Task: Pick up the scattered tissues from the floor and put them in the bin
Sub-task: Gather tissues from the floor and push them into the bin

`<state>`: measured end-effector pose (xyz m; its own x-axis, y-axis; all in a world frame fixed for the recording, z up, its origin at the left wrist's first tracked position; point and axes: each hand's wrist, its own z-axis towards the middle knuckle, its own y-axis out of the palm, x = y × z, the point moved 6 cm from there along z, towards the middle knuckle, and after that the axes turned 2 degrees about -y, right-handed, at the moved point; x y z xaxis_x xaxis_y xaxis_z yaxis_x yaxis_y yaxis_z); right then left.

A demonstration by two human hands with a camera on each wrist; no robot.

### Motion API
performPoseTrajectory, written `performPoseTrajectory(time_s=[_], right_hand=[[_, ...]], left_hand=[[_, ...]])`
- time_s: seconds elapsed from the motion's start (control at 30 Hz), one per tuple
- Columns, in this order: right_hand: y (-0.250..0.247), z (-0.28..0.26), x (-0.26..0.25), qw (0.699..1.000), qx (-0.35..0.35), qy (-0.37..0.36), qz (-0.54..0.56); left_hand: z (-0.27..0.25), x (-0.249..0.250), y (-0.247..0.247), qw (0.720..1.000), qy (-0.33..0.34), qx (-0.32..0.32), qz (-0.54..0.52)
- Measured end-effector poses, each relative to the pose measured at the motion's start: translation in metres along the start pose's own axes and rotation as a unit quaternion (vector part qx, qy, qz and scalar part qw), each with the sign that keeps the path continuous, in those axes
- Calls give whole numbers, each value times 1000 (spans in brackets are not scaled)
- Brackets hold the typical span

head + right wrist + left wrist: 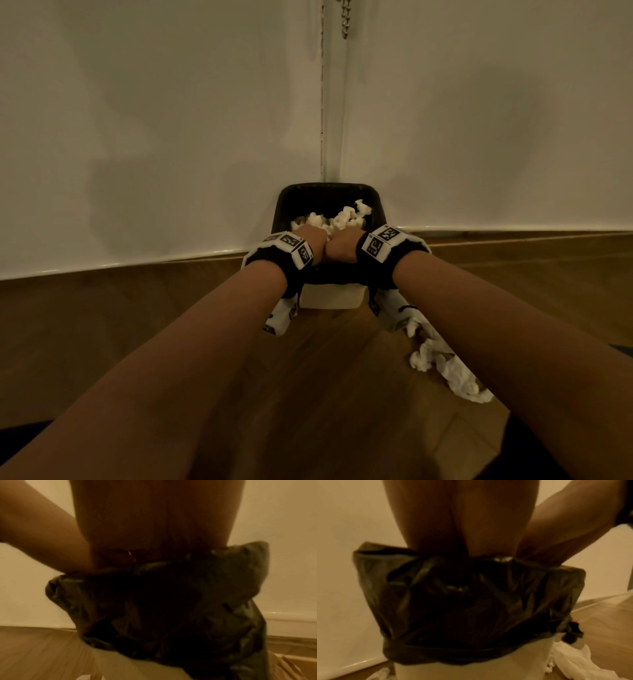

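Note:
A white bin (332, 298) with a black liner (329, 192) stands in the room corner. Crumpled white tissues (342, 217) fill its inside. My left hand (310, 240) and right hand (342, 245) reach side by side over the front rim, down into those tissues. The rim and the tissues hide the fingers of both. In the left wrist view my left hand (453, 527) drops behind the liner (471, 601). The right wrist view shows my right hand (154, 520) doing the same at the liner (171, 601). More tissues (445, 370) lie on the floor right of the bin.
White walls meet directly behind the bin, and a bead chain (345, 17) hangs at the top. Wooden floor (325, 394) stretches toward me between my forearms. A crumpled tissue (573, 662) lies against the bin's base on its right.

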<state>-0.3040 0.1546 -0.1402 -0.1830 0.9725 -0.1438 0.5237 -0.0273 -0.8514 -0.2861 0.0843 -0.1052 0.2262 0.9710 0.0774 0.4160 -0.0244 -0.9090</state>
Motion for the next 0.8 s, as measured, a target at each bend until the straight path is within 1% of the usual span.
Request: performPoseTrajectory(time_s=[0.07,0.13,0.2,0.3,0.4,0.5,0.6,0.67,0.73,0.8], right_hand=[[-7,-9,-1,1000,-16,0,8],[-18,-19,0,999,-6,-1,32],[-36,-31,-3,999,26,-13,41],[-67,-46,-8,990,95,-36,95],[-99,-61,-13,969,180,-47,164],[-122,-77,-35,934,252,-85,238],[-133,-87,-64,904,314,-118,266],[-130,-90,-87,887,332,-144,287],[-117,-88,-114,884,322,-173,292],[-95,-83,-141,894,291,-197,279]], left_hand=[[-3,1,-3,1000,7,8,-12],[-8,-1,-7,999,12,11,-29],[-14,-6,-17,997,22,38,-59],[-20,-18,-35,987,33,93,-128],[-28,-31,-55,964,44,164,-206],[-41,-50,-77,927,45,247,-279],[-55,-83,-87,884,23,305,-353],[-64,-113,-85,862,-11,333,-383],[-71,-144,-73,854,-52,342,-389],[-74,-170,-55,866,-91,333,-363]])
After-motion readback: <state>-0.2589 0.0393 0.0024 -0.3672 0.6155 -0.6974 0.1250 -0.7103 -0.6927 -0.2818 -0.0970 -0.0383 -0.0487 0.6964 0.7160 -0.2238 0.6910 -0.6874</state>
